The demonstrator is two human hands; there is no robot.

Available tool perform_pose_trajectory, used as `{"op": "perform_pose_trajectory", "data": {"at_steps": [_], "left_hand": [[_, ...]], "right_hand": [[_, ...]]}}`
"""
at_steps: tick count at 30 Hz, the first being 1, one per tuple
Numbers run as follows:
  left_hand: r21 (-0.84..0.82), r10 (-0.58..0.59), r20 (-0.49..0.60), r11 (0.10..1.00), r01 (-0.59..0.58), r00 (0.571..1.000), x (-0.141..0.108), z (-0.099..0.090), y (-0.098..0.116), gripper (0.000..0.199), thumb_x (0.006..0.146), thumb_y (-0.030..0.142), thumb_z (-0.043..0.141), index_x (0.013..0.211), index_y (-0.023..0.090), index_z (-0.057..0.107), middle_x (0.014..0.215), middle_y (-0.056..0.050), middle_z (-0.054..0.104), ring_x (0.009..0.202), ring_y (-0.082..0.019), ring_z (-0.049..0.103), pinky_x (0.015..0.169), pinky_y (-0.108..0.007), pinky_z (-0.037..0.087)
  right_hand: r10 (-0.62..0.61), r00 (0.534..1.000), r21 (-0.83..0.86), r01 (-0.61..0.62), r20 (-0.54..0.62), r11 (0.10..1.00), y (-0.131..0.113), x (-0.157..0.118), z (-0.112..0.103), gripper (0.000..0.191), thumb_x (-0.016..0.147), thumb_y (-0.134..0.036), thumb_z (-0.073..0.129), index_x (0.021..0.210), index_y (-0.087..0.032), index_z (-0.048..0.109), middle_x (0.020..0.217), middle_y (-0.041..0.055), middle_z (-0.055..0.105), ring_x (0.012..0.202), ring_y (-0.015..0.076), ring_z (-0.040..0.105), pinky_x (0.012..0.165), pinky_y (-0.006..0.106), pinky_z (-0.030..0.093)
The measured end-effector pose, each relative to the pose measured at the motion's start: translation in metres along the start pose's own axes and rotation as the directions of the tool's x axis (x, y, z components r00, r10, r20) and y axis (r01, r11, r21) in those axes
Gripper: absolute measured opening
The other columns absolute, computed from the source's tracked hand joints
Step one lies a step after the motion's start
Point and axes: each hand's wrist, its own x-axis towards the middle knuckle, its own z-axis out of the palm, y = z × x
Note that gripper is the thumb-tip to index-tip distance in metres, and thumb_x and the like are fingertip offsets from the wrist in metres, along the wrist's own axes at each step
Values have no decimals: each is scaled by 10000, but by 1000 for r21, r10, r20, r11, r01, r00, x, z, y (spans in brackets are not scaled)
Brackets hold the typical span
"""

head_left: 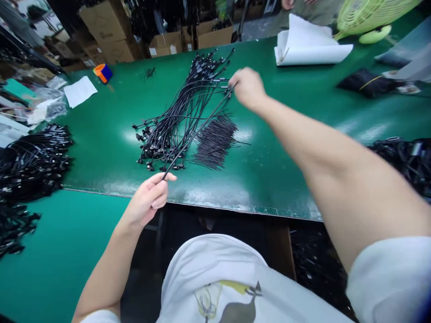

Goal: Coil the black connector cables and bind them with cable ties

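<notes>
My left hand (151,197) pinches one end of a thin black cable (198,128) near the table's front edge. The cable runs up and to the right, stretched straight, to my right hand (247,87), whose fingers are closed around its far end. Beneath it lies a loose bundle of similar black cables (175,110), with small connectors at both ends. Just right of the bundle is a pile of short, thin black ties (216,141). What exactly sits inside my right fingers is hidden.
Heaps of black cables lie at the left (37,157) and right (404,161) of the green table (276,170). A white paper roll (313,49), a yellow-green basket (373,15), an orange and blue tape roll (103,73) and a paper sheet (80,91) are farther back. Cardboard boxes stand behind.
</notes>
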Motion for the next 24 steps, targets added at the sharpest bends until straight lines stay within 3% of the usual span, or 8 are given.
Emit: {"op": "perform_pose_trajectory", "data": {"at_steps": [3, 7, 11, 13, 16, 18, 20, 24], "left_hand": [[-67, -29, -34, 997, 27, 999, -12, -25, -10, 317, 761, 430, 803, 870, 166, 664, 643, 36, 453, 477, -21, 312, 377, -133, 208], [-241, 130, -230, 952, -186, 964, -8, -46, -9, 312, 821, 503, 732, 798, 213, 617, 735, 23, 491, 559, -33, 431, 447, -107, 387], [-346, 124, -390, 898, -270, 912, 13, -47, -3, 255, 1007, 383, 481, 862, 225, 620, 768, 16, 575, 776, -68, 628, 751, -184, 568], [-398, 64, -324, 896, -198, 944, 25, -38, -6, 258, 1015, 332, 461, 872, 201, 630, 789, 4, 628, 872, -100, 682, 815, -242, 588], [-400, 3, -173, 914, -73, 985, 36, -21, -17, 232, 997, 296, 507, 860, 166, 642, 788, -11, 666, 880, -127, 719, 821, -266, 595], [-389, -5, -100, 921, -34, 995, 40, -11, -24, 228, 989, 292, 529, 847, 154, 643, 769, -13, 666, 864, -136, 732, 816, -270, 598], [-373, 15, -72, 927, -41, 997, 41, -1, -29, 242, 989, 318, 536, 847, 154, 644, 765, -12, 663, 876, -144, 739, 804, -262, 595], [-159, 179, 19, 972, -173, 984, 38, 18, -35, 288, 947, 440, 593, 917, 169, 689, 983, -55, 729, 1091, -184, 704, 962, -306, 550]], "right_hand": [[4, 969, -68, -21, -247, 997, 30, 11, -47, 456, 1052, -197, 233, 1252, 48, 561, 1323, 199, 587, 1272, 162, 490, 1044, 308, 329], [-70, 993, -363, 31, -95, 931, 64, -29, -72, 561, 1060, -381, 263, 1233, 3, 634, 1265, 232, 626, 1320, 310, 462, 935, 485, 324], [-59, 998, -574, 29, -34, 818, 78, -112, -52, 536, 1072, -275, 237, 1099, -59, 727, 938, 195, 719, 1217, 250, 533, 935, 487, 345], [-33, 993, -552, -35, -111, 833, 76, -157, -35, 455, 1047, -283, 321, 1273, -75, 656, 953, 200, 727, 1003, 216, 624, 782, 381, 405], [-55, 975, -484, -58, -216, 873, 68, -216, -12, 522, 968, -325, 477, 1438, -103, 529, 986, 152, 743, 648, 176, 591, 478, 294, 292], [-183, 954, -503, 41, -236, 863, 61, -244, -4, 455, 959, -320, 476, 1349, -144, 628, 811, 83, 725, 483, 156, 469, 379, 287, 187], [-379, 913, -498, 263, -148, 826, 52, -264, -2, 386, 963, -251, 442, 1225, -168, 714, 642, 31, 632, 405, 143, 365, 334, 282, 137], [-707, 702, -70, 712, 88, 698, 17, -281, -14, 416, 951, -64, 362, 1142, -152, 720, 637, -12, 558, 459, 94, 472, 408, 215, 325]]}}
